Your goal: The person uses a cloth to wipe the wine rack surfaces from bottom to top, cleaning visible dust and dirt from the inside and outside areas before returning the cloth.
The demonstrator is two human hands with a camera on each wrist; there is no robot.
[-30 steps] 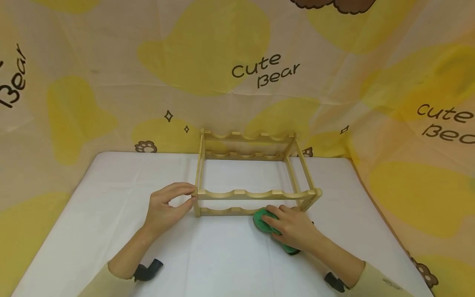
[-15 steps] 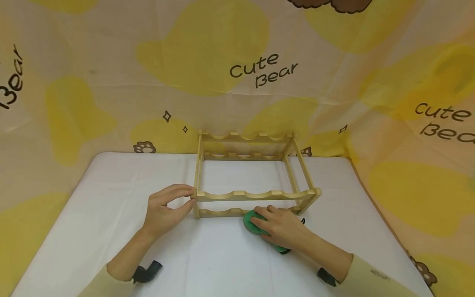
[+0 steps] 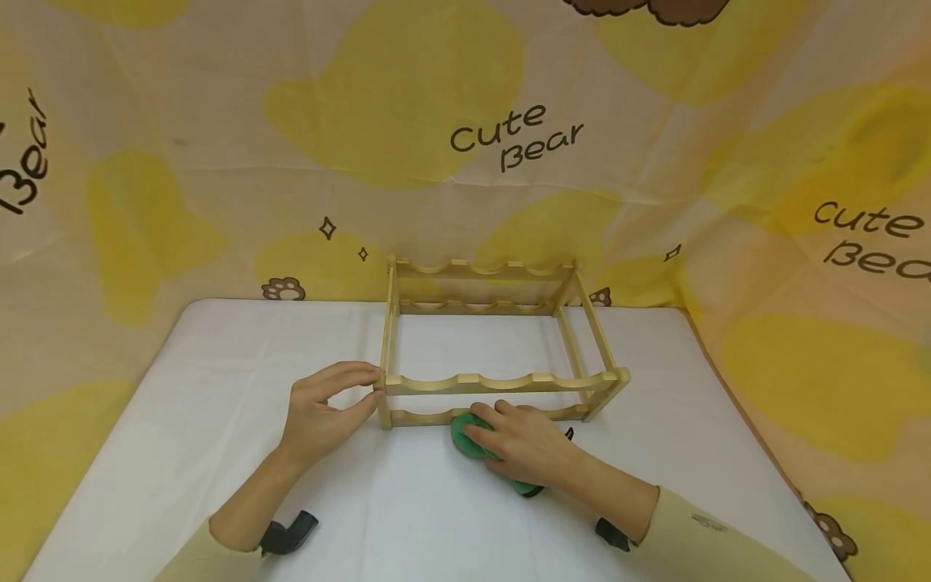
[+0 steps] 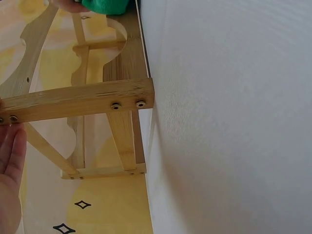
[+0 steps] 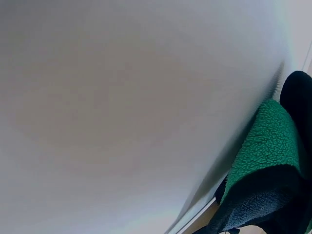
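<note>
A light wooden rack (image 3: 502, 385) with scalloped rails stands on the white table. My left hand (image 3: 320, 414) holds it at the upper front left corner, thumb and fingertips on the end post. That post (image 4: 78, 100), with its screw heads, crosses the left wrist view, and part of the hand (image 4: 10, 165) shows at the left edge. My right hand (image 3: 529, 443) grips a green cloth (image 3: 467, 436) against the rack's lower front rail. Seen from the right wrist, the fuzzy green cloth (image 5: 265, 141) has a dark border and a greyish side; the right fingers are hidden there.
The white tabletop (image 3: 349, 517) extends in front of the rack and to both sides. Behind it hangs a yellow patterned fabric (image 3: 436, 97) with "Cute Bear" lettering. Dark wrist-worn pieces (image 3: 291, 533) sit below each forearm.
My right hand has slid left along the lower front rail with the green cloth. The left hand stays at its corner. The rack has shifted very slightly left in view.
</note>
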